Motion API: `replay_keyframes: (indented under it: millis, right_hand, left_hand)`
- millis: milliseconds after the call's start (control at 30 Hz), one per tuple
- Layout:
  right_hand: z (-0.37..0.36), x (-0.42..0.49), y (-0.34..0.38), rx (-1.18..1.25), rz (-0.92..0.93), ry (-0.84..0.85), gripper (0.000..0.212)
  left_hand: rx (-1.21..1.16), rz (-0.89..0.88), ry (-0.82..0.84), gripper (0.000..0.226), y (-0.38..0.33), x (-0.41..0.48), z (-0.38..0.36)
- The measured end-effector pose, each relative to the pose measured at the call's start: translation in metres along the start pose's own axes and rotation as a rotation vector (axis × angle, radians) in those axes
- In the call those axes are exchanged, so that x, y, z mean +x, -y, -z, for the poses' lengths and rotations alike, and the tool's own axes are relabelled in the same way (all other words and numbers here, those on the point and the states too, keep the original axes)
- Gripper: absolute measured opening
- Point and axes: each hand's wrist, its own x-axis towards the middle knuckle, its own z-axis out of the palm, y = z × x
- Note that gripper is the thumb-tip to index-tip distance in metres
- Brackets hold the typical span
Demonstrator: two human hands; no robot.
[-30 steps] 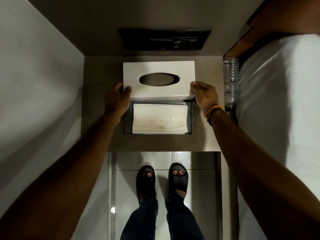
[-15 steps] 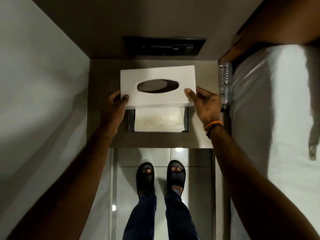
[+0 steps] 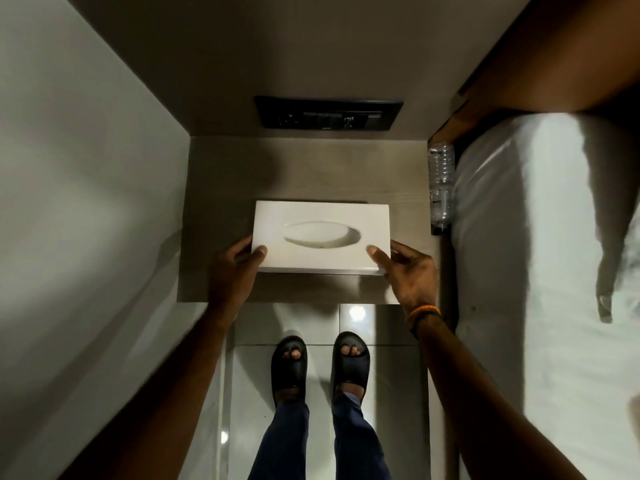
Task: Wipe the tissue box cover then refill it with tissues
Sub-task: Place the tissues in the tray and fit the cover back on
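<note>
The white tissue box cover (image 3: 322, 213) with an oval slot lies flat on the grey bedside shelf (image 3: 221, 168), hiding the tray beneath it. White tissue (image 3: 322, 233) shows through the slot. My left hand (image 3: 235, 268) grips the cover's near left corner, thumb on top. My right hand (image 3: 407, 268) grips the near right corner the same way; an orange band circles that wrist.
A black switch panel (image 3: 329, 114) is set in the wall behind the shelf. A clear plastic bottle (image 3: 440, 185) stands at the shelf's right edge against the white bed (image 3: 540, 254). A wall runs along the left. My sandalled feet (image 3: 320, 365) stand on the tiled floor.
The cover was held raised behind the open tray of tissues; both hands have brought it forward and down, and it now covers the tray fully.
</note>
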Motion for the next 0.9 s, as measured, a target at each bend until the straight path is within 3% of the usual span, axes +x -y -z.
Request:
replay_keyframes:
  millis: [367, 600, 733, 900]
  right_hand:
    - [-0.011, 0.000, -0.014, -0.012, -0.057, 0.005, 0.041]
    - [-0.011, -0.001, -0.021, 0.042, -0.017, 0.017, 0.047]
    - [-0.010, 0.003, -0.023, -0.001, 0.000, 0.016, 0.038]
    - [-0.012, 0.013, -0.026, 0.017, -0.018, 0.038, 0.048]
  left_hand:
    - [-0.014, 0.073, 0.022, 0.056, 0.012, 0.005, -0.004]
    - [0.061, -0.024, -0.030, 0.056, 0.011, -0.001, -0.006]
    - [0.019, -0.024, -0.008, 0.052, 0.008, 0.001, -0.011]
    - [0.008, -0.003, 0.018, 0.047, 0.011, 0.007, -0.010]
